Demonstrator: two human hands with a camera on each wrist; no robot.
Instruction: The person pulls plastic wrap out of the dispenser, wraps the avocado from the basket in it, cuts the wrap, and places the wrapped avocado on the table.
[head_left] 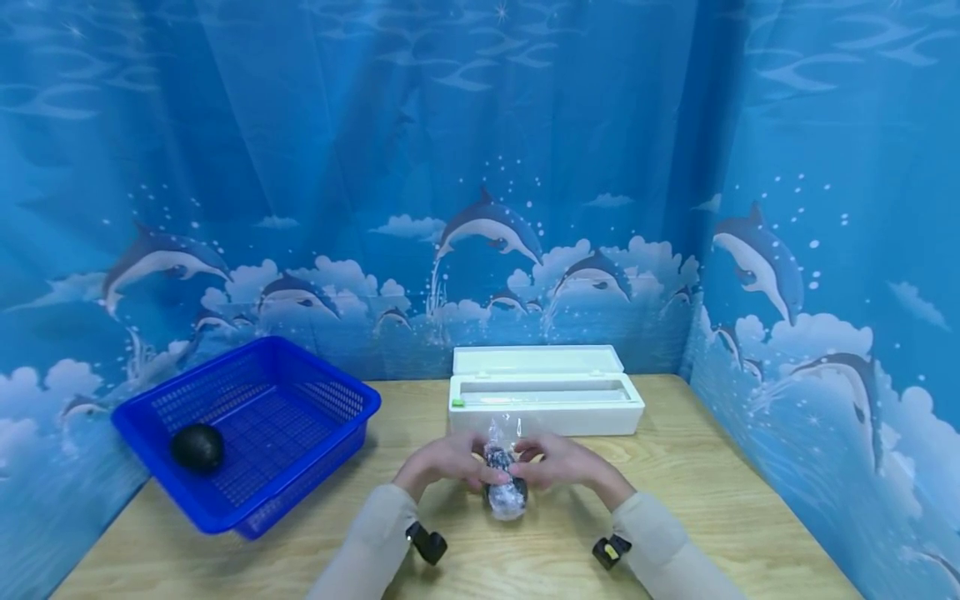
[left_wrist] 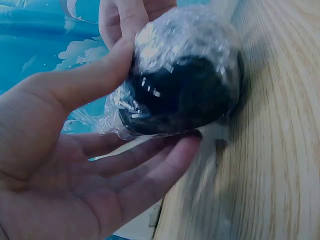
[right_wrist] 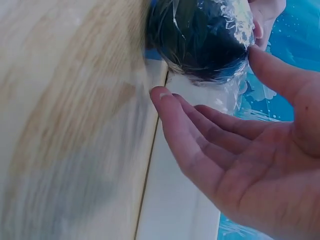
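Note:
A dark avocado (head_left: 506, 497) wrapped in crinkled clear cling film stands at the table's front middle, between both hands. My left hand (head_left: 452, 463) holds it, with the thumb on its upper side and fingertips under it in the left wrist view. Film bunches over the avocado (left_wrist: 182, 92), and loose film sticks up beyond it in the head view. At the other side, my right hand (head_left: 561, 463) touches the wrap with its thumb tip. The right hand's other fingers (right_wrist: 187, 135) stay bent loosely below the avocado (right_wrist: 202, 42), apart from it.
Behind the hands stands a long white cling film dispenser box (head_left: 551, 422) with its lid (head_left: 536, 360) raised and a small green piece (head_left: 457, 402) at its left. A blue plastic basket (head_left: 300, 492) at the left holds another dark avocado (head_left: 197, 448). Dolphin-print curtains (head_left: 480, 125) enclose the wooden table (head_left: 720, 483).

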